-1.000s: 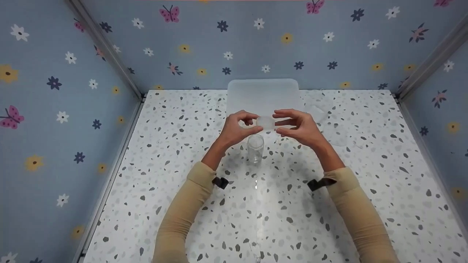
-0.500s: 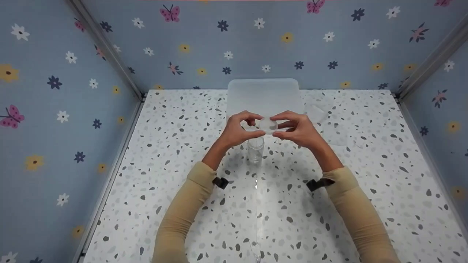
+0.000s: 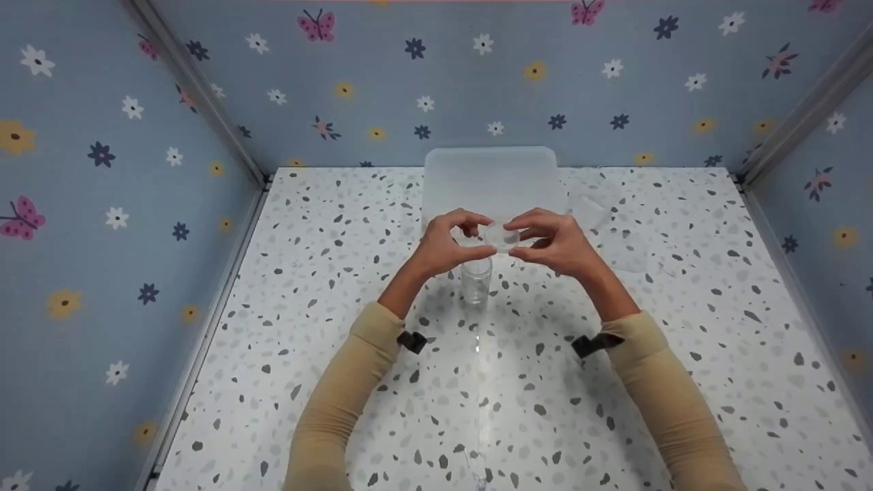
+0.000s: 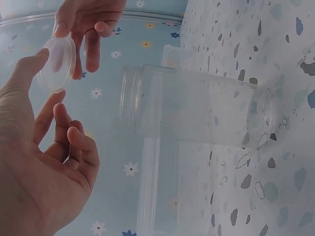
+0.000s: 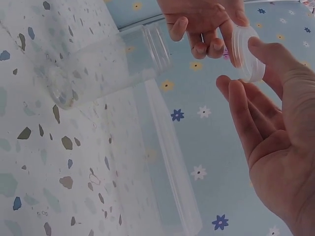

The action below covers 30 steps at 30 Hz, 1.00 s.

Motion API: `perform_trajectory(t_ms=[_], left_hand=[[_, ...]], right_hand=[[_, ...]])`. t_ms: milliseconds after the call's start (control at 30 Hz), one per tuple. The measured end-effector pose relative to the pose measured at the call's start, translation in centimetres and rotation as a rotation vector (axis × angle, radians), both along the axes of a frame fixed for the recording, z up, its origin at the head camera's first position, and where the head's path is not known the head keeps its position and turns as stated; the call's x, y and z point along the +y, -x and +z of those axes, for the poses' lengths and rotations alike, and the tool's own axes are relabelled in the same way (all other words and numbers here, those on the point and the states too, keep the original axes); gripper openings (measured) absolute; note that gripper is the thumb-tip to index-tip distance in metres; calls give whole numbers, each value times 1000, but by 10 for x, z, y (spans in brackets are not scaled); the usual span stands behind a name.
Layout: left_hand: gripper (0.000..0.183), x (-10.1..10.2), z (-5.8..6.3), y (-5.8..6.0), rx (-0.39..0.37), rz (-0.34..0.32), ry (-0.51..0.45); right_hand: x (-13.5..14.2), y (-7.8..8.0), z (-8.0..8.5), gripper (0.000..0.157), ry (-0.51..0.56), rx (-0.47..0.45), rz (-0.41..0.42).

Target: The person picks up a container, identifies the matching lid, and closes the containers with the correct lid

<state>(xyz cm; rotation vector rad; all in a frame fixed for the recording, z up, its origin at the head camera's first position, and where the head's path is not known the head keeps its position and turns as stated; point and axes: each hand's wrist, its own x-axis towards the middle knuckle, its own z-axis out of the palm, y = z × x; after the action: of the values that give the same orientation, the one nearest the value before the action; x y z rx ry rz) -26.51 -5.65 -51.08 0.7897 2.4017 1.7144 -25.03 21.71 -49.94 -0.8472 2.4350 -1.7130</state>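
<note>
A round, translucent screw lid point(image 3: 503, 236) is held up between both hands, over the table. My left hand point(image 3: 443, 244) pinches one side of it with thumb and forefinger; the other fingers curl loosely in the left wrist view. From the opposite side my right hand point(image 3: 551, 240) pinches the lid point(image 5: 247, 54), its thumb on the face. Just below and nearer stands a clear jar point(image 3: 476, 283), upright and uncapped, its threaded neck point(image 4: 132, 96) plain in the left wrist view. Neither hand grips the jar.
Behind the hands stands a frosted plastic box point(image 3: 491, 177) against the flowered back wall point(image 3: 464, 75). Clear, film-like pieces point(image 3: 624, 251) lie on the speckled table point(image 3: 354, 225) to its right. A small transparent item point(image 3: 477, 470) lies at the front.
My right hand has come in from the right, and its fingers have taken hold of the lid. The lid has tipped and shifted slightly right and toward me. The jar stays put.
</note>
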Motion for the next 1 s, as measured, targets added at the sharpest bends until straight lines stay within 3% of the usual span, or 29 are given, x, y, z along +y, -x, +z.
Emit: perform_trajectory(t_ms=[300, 500, 667, 1000], left_hand=[[52, -7, -2, 1, 17, 7, -2], [48, -26, -8, -3, -24, 54, -1], [48, -42, -15, -4, -15, 80, 9], [45, -62, -26, -9, -32, 130, -13]], right_hand=[[5, 1, 2, 39, 20, 4, -28], [19, 2, 1, 40, 11, 10, -76], [27, 3, 1, 40, 25, 26, -105], [25, 4, 2, 39, 71, 39, -114]])
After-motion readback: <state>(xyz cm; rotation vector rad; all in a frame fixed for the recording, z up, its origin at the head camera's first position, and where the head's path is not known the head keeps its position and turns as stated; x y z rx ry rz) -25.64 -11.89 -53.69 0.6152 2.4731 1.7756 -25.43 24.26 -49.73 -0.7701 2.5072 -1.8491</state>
